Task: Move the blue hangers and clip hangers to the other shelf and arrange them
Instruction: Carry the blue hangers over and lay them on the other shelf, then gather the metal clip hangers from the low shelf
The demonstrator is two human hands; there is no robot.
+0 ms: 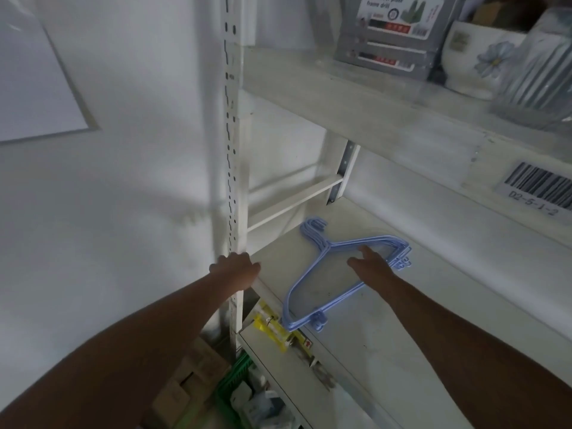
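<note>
Presently, the right hand (370,263), fingers spread, is resting on the stack of light-blue plastic hangers (337,274) lying flat on the white metal shelf (433,305); the left hand (235,267) is gripping the shelf's corner, fingers curled.

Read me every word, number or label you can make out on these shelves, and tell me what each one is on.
"The cover plate frame drill": grey package on the upper shelf; its smaller print is too blurred.
"D2-5-1-2": barcode label on the upper shelf's front edge.
Sticker on the floral white pot: too blurred to read.
Blue hangers: no text visible.
</note>
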